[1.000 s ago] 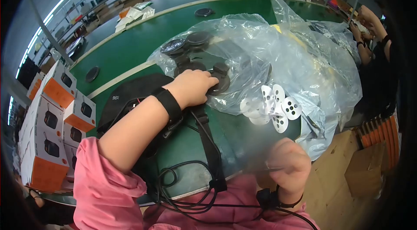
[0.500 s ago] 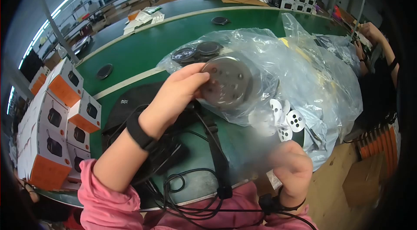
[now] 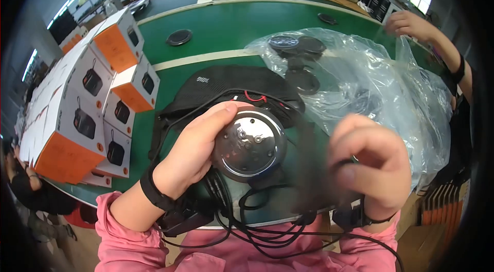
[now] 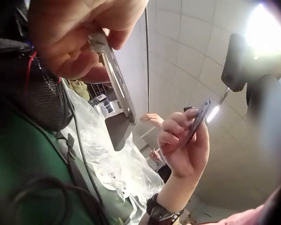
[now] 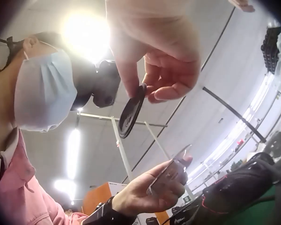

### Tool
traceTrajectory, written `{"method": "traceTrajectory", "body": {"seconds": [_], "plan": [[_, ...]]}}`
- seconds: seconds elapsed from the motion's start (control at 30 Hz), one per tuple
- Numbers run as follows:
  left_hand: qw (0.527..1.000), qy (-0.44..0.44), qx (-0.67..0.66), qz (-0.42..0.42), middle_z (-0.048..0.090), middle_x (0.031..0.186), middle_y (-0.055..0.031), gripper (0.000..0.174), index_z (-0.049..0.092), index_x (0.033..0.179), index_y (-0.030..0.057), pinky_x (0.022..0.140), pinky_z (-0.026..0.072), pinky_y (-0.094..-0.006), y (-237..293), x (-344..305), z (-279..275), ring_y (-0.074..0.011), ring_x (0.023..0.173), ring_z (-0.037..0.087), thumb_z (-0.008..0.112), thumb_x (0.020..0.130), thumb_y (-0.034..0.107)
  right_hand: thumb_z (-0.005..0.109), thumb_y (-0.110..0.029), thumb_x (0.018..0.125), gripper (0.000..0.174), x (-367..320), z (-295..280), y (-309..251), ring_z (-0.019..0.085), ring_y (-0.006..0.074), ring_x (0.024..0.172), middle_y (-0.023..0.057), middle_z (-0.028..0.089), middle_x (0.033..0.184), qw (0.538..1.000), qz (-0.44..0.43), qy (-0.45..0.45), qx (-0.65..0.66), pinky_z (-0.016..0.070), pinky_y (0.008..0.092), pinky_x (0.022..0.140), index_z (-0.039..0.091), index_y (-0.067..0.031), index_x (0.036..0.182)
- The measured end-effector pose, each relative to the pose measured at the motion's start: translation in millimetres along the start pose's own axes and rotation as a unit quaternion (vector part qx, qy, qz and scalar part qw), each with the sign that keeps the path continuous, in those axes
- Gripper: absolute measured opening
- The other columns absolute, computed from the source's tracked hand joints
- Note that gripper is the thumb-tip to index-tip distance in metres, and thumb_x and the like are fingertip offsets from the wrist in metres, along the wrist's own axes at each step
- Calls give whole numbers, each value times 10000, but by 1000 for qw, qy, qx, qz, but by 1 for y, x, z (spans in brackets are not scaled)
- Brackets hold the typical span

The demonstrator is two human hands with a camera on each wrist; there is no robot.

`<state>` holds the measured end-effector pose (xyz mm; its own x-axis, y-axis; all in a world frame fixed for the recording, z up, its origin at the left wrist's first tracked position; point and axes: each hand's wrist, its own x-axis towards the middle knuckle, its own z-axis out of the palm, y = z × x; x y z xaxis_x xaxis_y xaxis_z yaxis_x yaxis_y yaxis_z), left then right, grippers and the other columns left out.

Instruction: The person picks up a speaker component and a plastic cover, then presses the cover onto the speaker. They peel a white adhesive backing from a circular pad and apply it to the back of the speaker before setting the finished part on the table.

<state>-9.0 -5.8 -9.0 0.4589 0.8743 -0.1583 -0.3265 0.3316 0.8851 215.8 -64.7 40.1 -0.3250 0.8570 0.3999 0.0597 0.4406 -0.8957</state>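
Observation:
My left hand (image 3: pixel 188 148) grips a round, shiny dark disc (image 3: pixel 249 143) by its left edge, thumb at the top rim. Small holes dot its face, and a tab sticks out in the left wrist view. On the right, my right hand (image 3: pixel 378 164) is raised with curled fingers, blurred in the head view. In the right wrist view it pinches a thin black round piece (image 5: pixel 132 111) between thumb and fingertips, held apart from the left hand's disc.
A black bag (image 3: pixel 231 87) lies behind the left hand, with black cables (image 3: pixel 262 241) nearer my lap. Orange-and-white boxes (image 3: pixel 69 133) are stacked at left. A clear plastic bag (image 3: pixel 370 82) with dark discs (image 3: pixel 303 79) covers the right side. Another person's hand (image 3: pixel 411 25) is beyond.
My left hand has picked the disc up from the plastic bag and drawn it in towards my body. The right hand has risen from the table's front edge. The head view has turned left.

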Motion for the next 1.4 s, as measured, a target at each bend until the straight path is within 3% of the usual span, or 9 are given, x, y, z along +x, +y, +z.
{"method": "traceTrajectory", "body": {"seconds": [0.1,0.27,0.43,0.63,0.73,0.87,1.2,1.27,1.4], "plan": [[996,1,-83,-15,543,1000,-93,281,464,1057,-9,793,455,-280,-5,-2,-17,-154,901,542,369,837,138,574,-50,792,111,26,9,9,511,58,741,16,574,813,957,198,-66,200,399,195,648,557,19,877],[998,6,-57,14,506,1041,-107,406,392,1075,-10,807,431,-273,-6,-9,-24,-175,915,530,405,671,26,551,-51,813,159,41,27,68,535,74,788,29,583,865,926,158,-92,332,421,207,703,533,10,959],[998,-17,-14,54,551,1018,-76,339,486,1069,-4,815,406,-247,-6,-11,-32,-118,923,523,432,891,280,520,6,808,179,35,28,96,562,107,805,65,591,899,883,130,-101,440,440,234,731,521,18,987],[998,36,-15,58,564,965,-53,331,489,1054,12,788,420,-239,-15,-5,-30,-100,868,533,382,912,291,548,14,784,140,30,31,91,549,102,811,69,578,904,884,239,-121,384,423,220,740,565,14,923],[997,51,47,41,555,976,-93,374,477,1044,12,786,432,-249,-18,-7,-38,-131,877,545,347,908,335,580,19,755,131,30,32,98,501,103,891,90,504,1018,951,160,-137,225,386,214,775,584,2,885],[996,52,78,12,569,888,-71,357,476,1007,42,723,430,-222,-21,-10,-30,-102,802,544,354,900,360,585,19,753,120,29,40,87,397,141,1039,88,350,1154,942,163,-157,249,319,250,866,582,-6,871],[992,-49,-113,-13,527,1017,-87,315,450,1081,-9,840,398,-248,-7,-12,-26,-126,965,500,447,766,-16,493,-42,838,107,27,41,90,462,129,955,41,470,1025,868,237,-109,422,360,274,838,535,-10,931],[996,-40,-73,5,531,1025,-79,344,445,1106,-37,832,402,-251,-6,-11,-27,-124,950,507,458,763,-33,492,-41,836,110,26,43,91,444,145,1001,58,444,1085,885,171,-72,427,348,288,857,532,-7,932],[990,29,44,128,549,989,-48,304,478,1085,-32,801,409,-245,-11,-13,-29,-104,896,513,437,785,-44,622,-28,698,113,25,37,84,420,183,976,115,408,1073,989,-136,4,-63,360,287,791,590,-21,807]]}}
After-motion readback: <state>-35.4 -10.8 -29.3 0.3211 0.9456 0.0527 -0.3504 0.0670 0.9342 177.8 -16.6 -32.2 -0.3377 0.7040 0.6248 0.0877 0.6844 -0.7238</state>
